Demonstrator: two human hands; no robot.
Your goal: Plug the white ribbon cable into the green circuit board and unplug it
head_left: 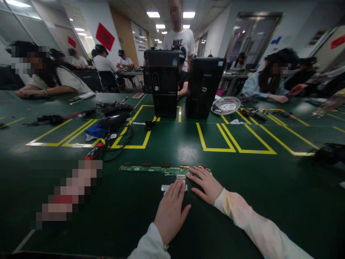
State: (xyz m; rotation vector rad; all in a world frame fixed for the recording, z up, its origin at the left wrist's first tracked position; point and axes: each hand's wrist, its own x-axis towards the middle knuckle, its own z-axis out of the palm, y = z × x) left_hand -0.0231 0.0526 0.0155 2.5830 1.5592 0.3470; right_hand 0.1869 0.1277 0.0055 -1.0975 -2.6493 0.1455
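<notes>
A long, thin green circuit board (151,169) with copper-coloured tabs along its far edge lies across the green table. My right hand (206,183) rests at the board's right end, fingers spread, with fingertips on it. Just below the board's middle, my left hand (172,208) lies flat, fingers together and thumb apart, its fingertips over a small white-grey strip (165,187). A white connector (181,177) sits at the board's near edge, beyond my left fingertips. Neither hand is wrapped around anything.
Two black computer towers (163,82) stand at the table's middle. A red-and-black handled tool (94,151) and a blue item (95,132) with black cables lie left. A white basket (225,105) stands back right. Yellow tape (219,149) marks the green table (121,223). People sit around; one stands behind.
</notes>
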